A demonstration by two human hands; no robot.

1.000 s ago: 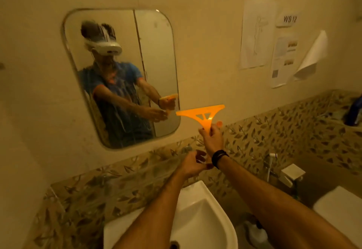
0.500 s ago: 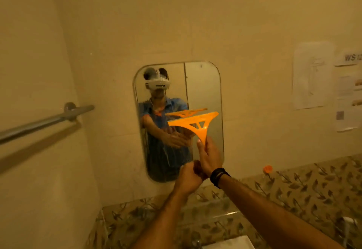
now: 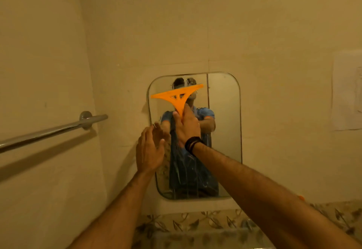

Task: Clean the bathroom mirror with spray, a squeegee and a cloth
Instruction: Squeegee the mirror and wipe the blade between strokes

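Note:
A rounded rectangular mirror [image 3: 223, 131] hangs on the cream wall, wet with streaks running down its lower half. My right hand [image 3: 187, 126] grips the handle of an orange squeegee [image 3: 176, 97], whose blade lies across the mirror's upper left part, tilted up to the right. My left hand [image 3: 149, 150] is raised at the mirror's left edge with straight fingers and holds nothing. No spray bottle or cloth shows in this view.
A chrome towel rail [image 3: 51, 130] juts from the left wall at hand height. A band of leaf-patterned tiles [image 3: 195, 223] runs below the mirror. Paper sheets [image 3: 346, 92] hang on the wall at the right edge.
My view has risen and turned left, losing the basin. My right hand carried the squeegee from beside the mirror up onto its upper left. My left hand let go and opened.

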